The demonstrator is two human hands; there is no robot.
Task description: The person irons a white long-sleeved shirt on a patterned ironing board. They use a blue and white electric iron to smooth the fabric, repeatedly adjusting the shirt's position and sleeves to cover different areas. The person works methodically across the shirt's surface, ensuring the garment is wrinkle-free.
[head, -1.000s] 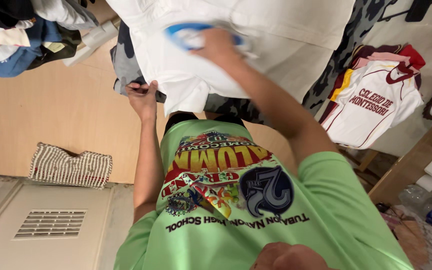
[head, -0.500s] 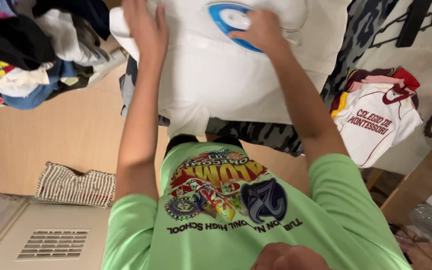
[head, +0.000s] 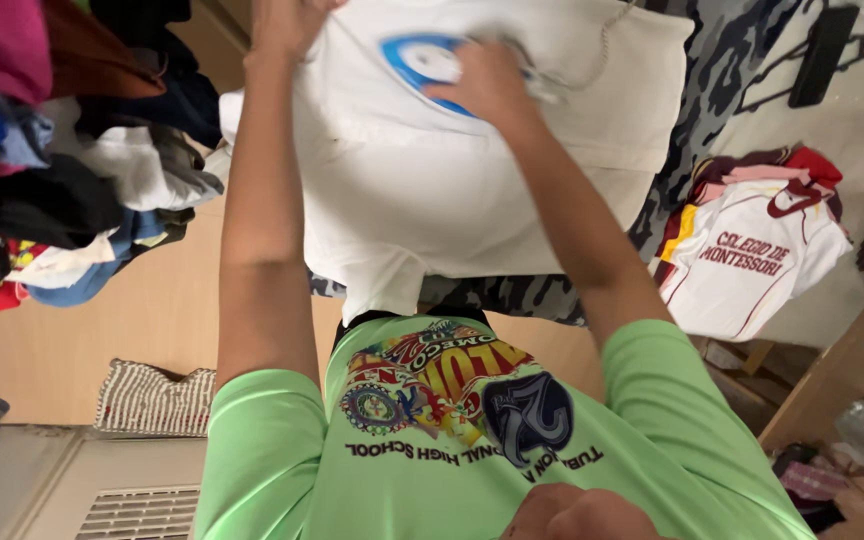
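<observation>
Gripping white shirt (head: 432, 200), both hands (head: 287, 25).

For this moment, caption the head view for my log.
Both hands, left hand and right hand, press on a white shirt.

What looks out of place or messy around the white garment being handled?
A jumbled heap of clothes sits unfolded at left, and a white jersey lies crumpled at right. The white garment itself looks undamaged.

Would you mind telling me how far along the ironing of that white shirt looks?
In hand: the right hand presses a blue iron on the white shirt; the left hand holds its top edge. Done: its lower part lies fairly flat. Left: a clothes pile beside it and a white jersey.
</observation>
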